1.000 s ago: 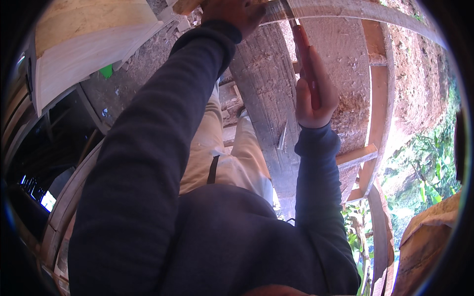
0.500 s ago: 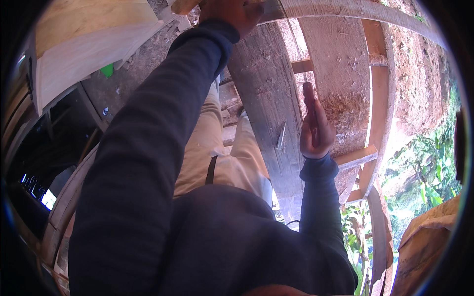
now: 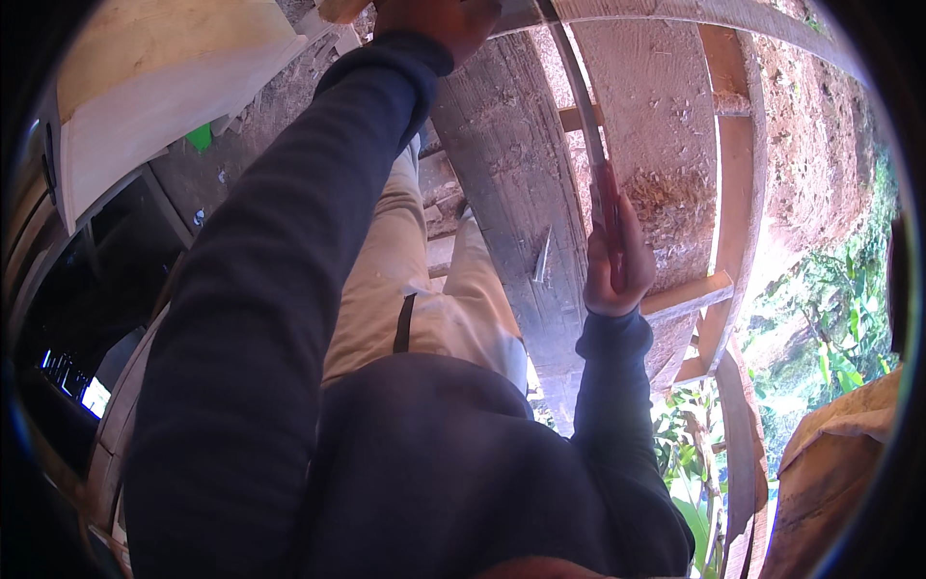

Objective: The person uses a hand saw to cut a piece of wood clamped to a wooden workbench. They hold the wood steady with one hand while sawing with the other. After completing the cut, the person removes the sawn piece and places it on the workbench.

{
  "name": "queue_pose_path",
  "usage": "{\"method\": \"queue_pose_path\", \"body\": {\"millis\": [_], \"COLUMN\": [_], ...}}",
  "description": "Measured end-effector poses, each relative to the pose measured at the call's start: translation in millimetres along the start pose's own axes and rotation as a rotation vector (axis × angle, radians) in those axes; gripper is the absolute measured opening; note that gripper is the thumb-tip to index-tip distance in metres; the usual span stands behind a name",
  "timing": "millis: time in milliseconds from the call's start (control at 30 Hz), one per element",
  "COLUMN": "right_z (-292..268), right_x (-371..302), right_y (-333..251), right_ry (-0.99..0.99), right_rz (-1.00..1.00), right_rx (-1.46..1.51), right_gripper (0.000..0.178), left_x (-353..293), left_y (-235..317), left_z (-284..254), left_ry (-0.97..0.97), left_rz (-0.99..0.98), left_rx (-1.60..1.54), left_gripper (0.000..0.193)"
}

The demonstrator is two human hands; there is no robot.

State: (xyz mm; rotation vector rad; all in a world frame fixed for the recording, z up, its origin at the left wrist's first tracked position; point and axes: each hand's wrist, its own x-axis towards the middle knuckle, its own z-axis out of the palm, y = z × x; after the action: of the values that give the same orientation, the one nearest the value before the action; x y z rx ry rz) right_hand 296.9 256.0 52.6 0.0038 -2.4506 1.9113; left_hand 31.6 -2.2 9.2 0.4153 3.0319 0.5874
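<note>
My right hand is closed around the dark red handle of a handsaw. Its long, narrow blade runs up to the top edge of the picture, over the gap between two boards, and meets a long wooden strip that lies crosswise there. At the top, my left hand presses on this strip with its fingers curled at it; the picture's edge cuts off part of the hand. Beneath the saw are a dark weathered board and a paler board sprinkled with sawdust.
A pale wood splinter lies on the dark board. Wooden frame pieces stand on the right, with earth and green plants beyond. Large pale panels lean at the upper left, near a green scrap. Brown cloth hangs at lower right.
The saw blade has tilted, so its flat face shows where only a thin edge did. My right hand has shifted slightly; the whole view has moved a little.
</note>
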Motion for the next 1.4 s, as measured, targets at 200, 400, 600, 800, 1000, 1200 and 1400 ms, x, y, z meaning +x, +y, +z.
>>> {"method": "queue_pose_path", "body": {"millis": [200, 400, 600, 800, 1000, 1200, 1400], "right_z": [13, 36, -5, 27, 45, -8, 40], "right_x": [31, 84, -5, 79, 88, -13, 103], "right_y": [3, 0, -1, 8, -1, -17, -4], "right_ry": [0.04, -0.006, 0.01, 0.038, 0.07, 0.11, 0.081], "right_rz": [0.008, -0.045, -0.01, -0.012, -0.037, 0.194, 0.14], "right_rx": [0.137, 0.126, 0.151, 0.03, 0.238, 0.132, 0.287], "right_gripper": [0.066, 0.076, 0.071, 0.061, 0.065, 0.06, 0.063], "left_x": [2, 4, 3, 4, 5, 2, 4], "left_y": [1, 8, 5, -4, 9, 2, -1], "left_z": [4, 2, -5, 9, -3, -6, 6], "left_ry": [-0.015, -0.066, -0.088, -0.02, -0.106, -0.142, -0.102], "left_rz": [-0.024, -0.092, -0.071, 0.022, -0.09, -0.168, -0.116], "left_rx": [0.01, 0.037, 0.006, 0.047, 0.014, -0.08, 0.008], "left_gripper": [0.044, 0.043, 0.04, 0.04, 0.044, 0.042, 0.049]}}
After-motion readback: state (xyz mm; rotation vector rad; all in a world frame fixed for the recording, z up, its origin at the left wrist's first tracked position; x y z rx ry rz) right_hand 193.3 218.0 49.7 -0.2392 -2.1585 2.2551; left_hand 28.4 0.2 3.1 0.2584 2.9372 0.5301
